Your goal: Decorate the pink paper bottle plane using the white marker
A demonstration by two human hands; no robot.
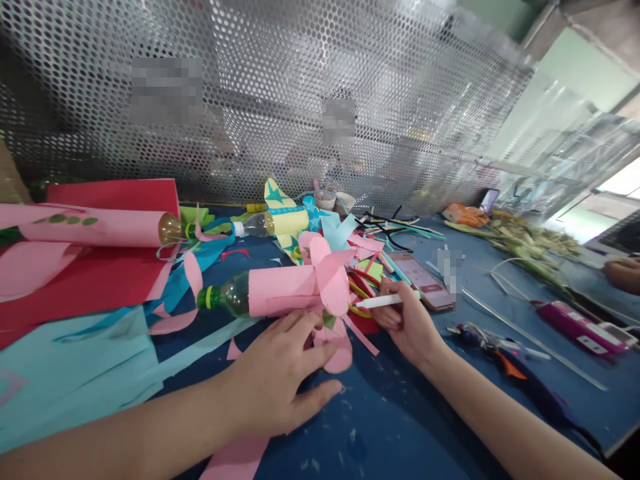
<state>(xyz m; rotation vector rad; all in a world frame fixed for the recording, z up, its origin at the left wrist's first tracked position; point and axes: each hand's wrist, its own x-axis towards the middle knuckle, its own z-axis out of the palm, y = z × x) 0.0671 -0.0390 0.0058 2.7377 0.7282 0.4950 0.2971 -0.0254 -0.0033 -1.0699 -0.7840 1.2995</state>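
A plastic bottle wrapped in pink paper (pixel 280 288) lies on its side, its green cap (pixel 210 297) pointing left. Pink rounded paper petals (pixel 331 273) stick out from its other end. My left hand (pixel 280 373) rests against the near side of this bottle, thumb spread and fingers stretched out over the lower petals. Just right of the petals, my right hand (pixel 403 320) pinches a white pen (pixel 387 300), whose tip points left towards the paper. Part of the bottle's lower edge is hidden behind my left fingers.
Behind lies a yellow-and-blue paper-covered bottle (pixel 287 221); another pink-wrapped bottle (pixel 100 227) is at left on red paper (pixel 120 193). Light blue paper (pixel 90 367) spreads nearby. Rightward are a phone (pixel 423 280), glue gun (pixel 525 373) and purple device (pixel 583 327). Another person's hand (pixel 623 275) shows far right.
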